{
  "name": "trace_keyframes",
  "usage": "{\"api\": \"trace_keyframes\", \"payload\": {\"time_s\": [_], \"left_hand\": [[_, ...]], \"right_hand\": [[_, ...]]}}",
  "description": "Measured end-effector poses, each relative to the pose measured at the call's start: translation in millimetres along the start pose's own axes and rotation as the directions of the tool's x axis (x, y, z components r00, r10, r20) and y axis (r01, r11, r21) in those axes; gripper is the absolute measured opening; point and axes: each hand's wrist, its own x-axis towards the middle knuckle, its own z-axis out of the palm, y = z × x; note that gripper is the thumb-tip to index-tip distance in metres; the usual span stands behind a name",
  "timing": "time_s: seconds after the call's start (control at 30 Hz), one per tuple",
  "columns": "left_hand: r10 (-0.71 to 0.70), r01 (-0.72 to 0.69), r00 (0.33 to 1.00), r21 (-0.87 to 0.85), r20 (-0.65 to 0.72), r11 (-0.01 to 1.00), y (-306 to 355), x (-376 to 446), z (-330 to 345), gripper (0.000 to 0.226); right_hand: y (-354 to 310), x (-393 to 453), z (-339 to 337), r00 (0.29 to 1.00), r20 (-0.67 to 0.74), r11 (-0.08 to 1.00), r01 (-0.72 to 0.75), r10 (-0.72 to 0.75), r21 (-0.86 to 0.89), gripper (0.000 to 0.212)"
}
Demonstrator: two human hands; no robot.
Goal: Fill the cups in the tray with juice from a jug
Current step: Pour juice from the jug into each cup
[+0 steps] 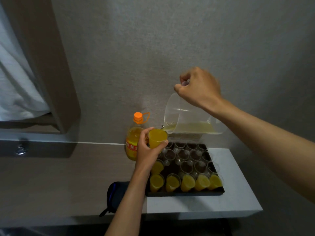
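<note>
right hand (198,89) clenched on the handle of the clear jug (189,116), tipped hard, spout at the rim of the plastic cup (157,138) pinched in the left hand's (148,150) curled fingers, lifted above the black tray's (185,193) far left corner — and that cup looks brimful. any more tilt likely spills juice over the fingers, onto the empty cups (185,155) below — or toward the orange juice bottle (134,138) left of the tray.

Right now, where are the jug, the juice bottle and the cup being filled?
jug (185,116): head view, clear side wall.
juice bottle (138,115): head view, orange cap.
cup (157,137): head view, juice-filled body.
</note>
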Motion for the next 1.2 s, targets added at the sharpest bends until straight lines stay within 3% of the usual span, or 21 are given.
{"api": "trace_keyframes", "payload": {"time_s": [0.33,0.53,0.7,0.9,1.03,1.2], "left_hand": [[-0.003,0.003,1.000,0.004,0.027,1.000,-3.3,-1.3,-1.1,0.056],[-0.007,0.007,0.999,0.012,0.035,1.000,-3.9,-1.6,-0.5,0.054],[-0.010,0.009,0.999,0.035,0.035,0.999,-6.0,1.3,-0.1,0.054],[-0.013,0.009,0.999,0.071,0.049,0.997,-11.4,8.1,5.1,0.051],[-0.024,0.019,0.997,0.075,0.067,0.997,-18.4,14.0,13.9,0.049],[-0.044,0.032,0.993,0.113,0.107,0.993,-33.4,24.2,29.3,0.048]], "right_hand": [[20.7,-6.5,8.0,0.986,0.010,0.983,-0.166,0.165,0.082,0.035],[42.9,-14.5,8.7,0.945,0.001,0.916,-0.317,0.327,0.244,0.033],[70.9,-32.8,13.9,0.891,0.005,0.774,-0.398,0.455,0.492,0.037],[98.5,-66.3,22.5,0.797,-0.031,0.560,-0.395,0.603,0.728,0.027],[116.8,-88.8,26.1,0.702,-0.002,0.413,-0.417,0.713,0.809,0.037],[135.7,-119.2,32.8,0.614,0.002,0.315,-0.407,0.790,0.858,0.037]]}}
